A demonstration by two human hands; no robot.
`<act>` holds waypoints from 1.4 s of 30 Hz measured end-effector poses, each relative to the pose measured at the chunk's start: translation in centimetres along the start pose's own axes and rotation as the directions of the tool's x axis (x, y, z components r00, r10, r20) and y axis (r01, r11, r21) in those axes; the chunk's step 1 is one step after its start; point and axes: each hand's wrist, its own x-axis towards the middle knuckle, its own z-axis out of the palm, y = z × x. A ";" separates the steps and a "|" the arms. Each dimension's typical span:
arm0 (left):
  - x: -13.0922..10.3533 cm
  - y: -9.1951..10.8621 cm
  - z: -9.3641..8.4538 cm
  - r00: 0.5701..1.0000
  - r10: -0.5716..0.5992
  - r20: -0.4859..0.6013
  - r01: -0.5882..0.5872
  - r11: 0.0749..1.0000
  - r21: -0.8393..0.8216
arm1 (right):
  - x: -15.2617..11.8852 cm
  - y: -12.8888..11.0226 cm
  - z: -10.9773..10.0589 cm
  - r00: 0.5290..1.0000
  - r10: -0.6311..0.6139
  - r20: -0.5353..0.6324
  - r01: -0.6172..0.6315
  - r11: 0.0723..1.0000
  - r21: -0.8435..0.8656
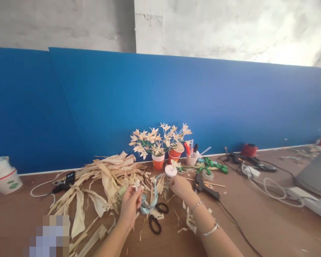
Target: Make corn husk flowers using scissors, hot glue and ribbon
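Observation:
My left hand [131, 203] pinches a small pale flower [136, 184] made of thin husk-like petals, held above the heap of dried husks [107, 178]. My right hand [182, 187] is reached forward with its fingers curled down beside a round white-topped container [171, 171]. Whatever lies between those fingertips is hidden. Just behind the container sits another pale flower [176, 164]. Between my forearms lie black-handled scissors [155, 222], with a light blue ribbon [155, 191] across their blades. Similar flowers [149, 137] stand in red and white paper cups [158, 162] at the back.
A hot glue gun [206, 188] lies right of my right hand, its cord running forward. Behind it are green ribbon [212, 165], a clear tape roll [207, 174] and a cup of pens [192, 159]. Cables [273, 189] spread at right. A blue partition [203, 100] borders the table.

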 end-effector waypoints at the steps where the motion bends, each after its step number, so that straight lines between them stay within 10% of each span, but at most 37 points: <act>1: 0.0 0.0 0.0 1.000 -0.007 0.002 0.007 1.000 -0.004 | 0.0 -0.1 0.1 1.000 -0.003 0.000 0.003 1.000 0.001; 25: -0.3 0.9 0.1 0.981 -0.173 0.083 0.187 0.958 -0.217 | -2.1 -2.3 -1.3 0.988 -0.121 -0.096 0.108 0.986 -0.130; 29: -0.3 0.6 0.3 0.983 -0.162 0.092 0.176 0.969 -0.174 | -2.2 -3.4 -0.8 0.970 -0.186 -0.157 0.217 0.953 0.212; 34: -0.4 0.3 0.4 0.978 -0.153 0.140 0.168 0.980 -0.109 | -2.0 -5.2 1.6 0.927 -0.376 0.001 0.221 0.548 0.807; 42: -0.1 0.3 0.2 0.987 -0.141 0.073 0.154 0.964 -0.218 | -2.5 -5.7 2.3 0.908 -0.405 0.110 0.090 0.445 0.891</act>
